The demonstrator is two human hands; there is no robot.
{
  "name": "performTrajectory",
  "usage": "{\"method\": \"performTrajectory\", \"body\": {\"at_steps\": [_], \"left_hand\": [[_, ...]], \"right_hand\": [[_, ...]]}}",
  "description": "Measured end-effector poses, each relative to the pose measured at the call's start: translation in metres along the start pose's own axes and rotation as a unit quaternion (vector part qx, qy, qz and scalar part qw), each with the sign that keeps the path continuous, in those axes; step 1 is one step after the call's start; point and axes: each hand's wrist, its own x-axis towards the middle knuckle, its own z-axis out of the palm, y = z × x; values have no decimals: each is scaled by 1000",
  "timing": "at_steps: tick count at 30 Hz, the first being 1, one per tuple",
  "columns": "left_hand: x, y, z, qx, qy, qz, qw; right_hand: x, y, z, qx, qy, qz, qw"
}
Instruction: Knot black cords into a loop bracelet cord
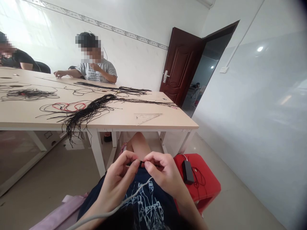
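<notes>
Over my lap, my left hand [123, 172] and my right hand [161, 167] are close together, fingertips almost meeting. Each pinches a piece of thin black cord [142, 162], and a short dark stretch of it shows between the fingertips. Whether that stretch holds a knot is too small to tell. The rest of the cord is mostly hidden by my fingers and against my dark blue shirt [144, 191]. A pale cable [115, 209] runs across my front below the hands.
On the table [124, 119] lie a bundle of black cords [90, 110], a red cord [68, 105], and a clear set square [148, 118]. A red stool [203, 188] at my right bears a black box [187, 172]. Two people sit across the table.
</notes>
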Motion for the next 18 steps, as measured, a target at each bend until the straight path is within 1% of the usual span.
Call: {"method": "performTrajectory", "body": {"at_steps": [4,6,7,9,11,12,13,15,18], "left_hand": [[-1,0,2,-23,9,-8,1000],[0,1,1,-15,9,-4,1000],[1,1,1,-5,2,1,1000],[2,1,-2,21,-31,7,999],[4,1,-5,52,-67,13,996],[5,0,-7,72,-77,20,994],[7,0,-9,96,-80,35,992],[10,-2,-13,148,-68,89,983],[14,-4,-23,205,-23,174,963]], "right_hand": [[0,1,0,1,5,3,1000],[-1,2,0,3,6,9,1000],[-1,2,-1,2,5,12,1000],[-3,3,-1,-5,4,14,1000],[-3,4,-2,-12,1,2,1000],[-3,3,-3,-16,-1,-6,1000],[-3,3,-3,-21,-4,-16,1000],[-2,2,-5,-33,-6,-29,999],[-1,1,-8,-37,3,-35,999]]}}
